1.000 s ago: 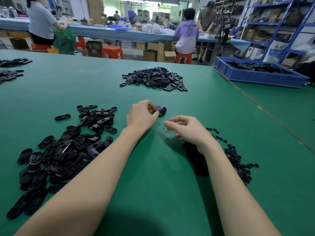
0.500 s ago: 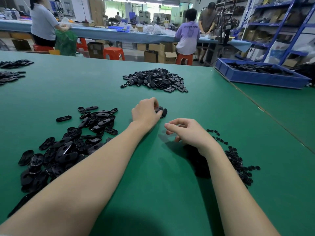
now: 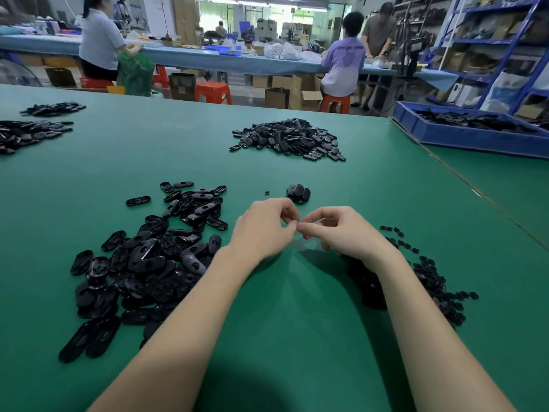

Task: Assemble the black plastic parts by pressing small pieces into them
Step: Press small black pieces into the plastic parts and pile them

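Note:
My left hand (image 3: 264,227) and my right hand (image 3: 341,233) hover just above the green table (image 3: 297,337), fingers curled, their pinched fingertips touching each other. No piece shows between the fingertips. Just beyond them lies a small stack of black oval parts (image 3: 298,193), with one tiny black piece (image 3: 267,192) to its left. A big loose pile of black oval parts (image 3: 142,263) spreads left of my left forearm. A heap of small black pieces (image 3: 430,278) lies right of my right wrist, partly hidden by the arm.
Another pile of black parts (image 3: 288,139) sits farther back at centre, and more piles (image 3: 29,132) at the far left. A blue bin (image 3: 475,135) with parts stands at the back right past a table seam. People work at a distant bench.
My left hand has let go of the part at the small stack and drawn back toward me. My right hand has shifted left, and the fingertips of both hands now meet.

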`<act>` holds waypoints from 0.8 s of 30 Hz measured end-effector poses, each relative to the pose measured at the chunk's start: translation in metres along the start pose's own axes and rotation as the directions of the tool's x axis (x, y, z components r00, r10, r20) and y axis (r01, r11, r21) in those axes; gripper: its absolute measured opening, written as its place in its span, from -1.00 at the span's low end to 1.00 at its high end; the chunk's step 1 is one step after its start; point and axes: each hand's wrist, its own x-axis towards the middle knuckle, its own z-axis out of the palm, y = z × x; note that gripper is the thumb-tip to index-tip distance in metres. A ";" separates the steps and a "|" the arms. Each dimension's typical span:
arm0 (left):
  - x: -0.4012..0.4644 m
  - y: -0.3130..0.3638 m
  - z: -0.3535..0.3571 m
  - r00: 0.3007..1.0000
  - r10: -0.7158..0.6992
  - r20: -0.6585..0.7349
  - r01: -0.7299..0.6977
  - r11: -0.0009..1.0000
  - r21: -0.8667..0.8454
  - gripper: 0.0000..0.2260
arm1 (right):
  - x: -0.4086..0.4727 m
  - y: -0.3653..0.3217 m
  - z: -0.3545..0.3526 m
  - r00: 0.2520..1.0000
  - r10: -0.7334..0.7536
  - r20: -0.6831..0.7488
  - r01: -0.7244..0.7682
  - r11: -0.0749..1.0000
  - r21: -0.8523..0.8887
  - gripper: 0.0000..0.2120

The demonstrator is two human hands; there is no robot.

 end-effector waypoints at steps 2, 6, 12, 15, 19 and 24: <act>0.000 -0.007 -0.016 0.995 0.040 0.092 -0.037 0.999 -0.039 -0.95 | 0.001 -0.002 0.004 1.000 -0.009 0.029 0.011 0.999 -0.043 -0.83; 0.002 -0.024 -0.046 0.989 0.064 0.130 -0.061 0.998 -0.027 -0.94 | 0.003 -0.004 0.018 0.999 -0.040 0.035 0.048 0.966 -0.254 -0.91; 0.002 -0.056 -0.075 0.998 -0.035 0.042 0.035 0.999 0.010 -0.79 | 0.002 -0.015 0.036 0.991 -0.131 0.033 0.134 0.925 -0.355 -0.91; 0.001 -0.070 -0.084 0.996 -0.085 0.008 0.085 0.994 0.065 -0.75 | 0.001 -0.017 0.041 0.987 -0.155 0.051 0.162 0.913 -0.374 -0.91; 0.000 -0.083 -0.089 0.989 -0.132 0.061 0.115 0.968 0.223 -0.66 | 0.000 -0.019 0.047 0.985 -0.158 0.074 0.174 0.906 -0.386 -0.91; -0.002 -0.090 -0.086 0.971 -0.193 0.143 0.147 0.949 0.280 -0.72 | 0.000 -0.020 0.051 0.982 -0.169 0.089 0.190 0.897 -0.399 -0.90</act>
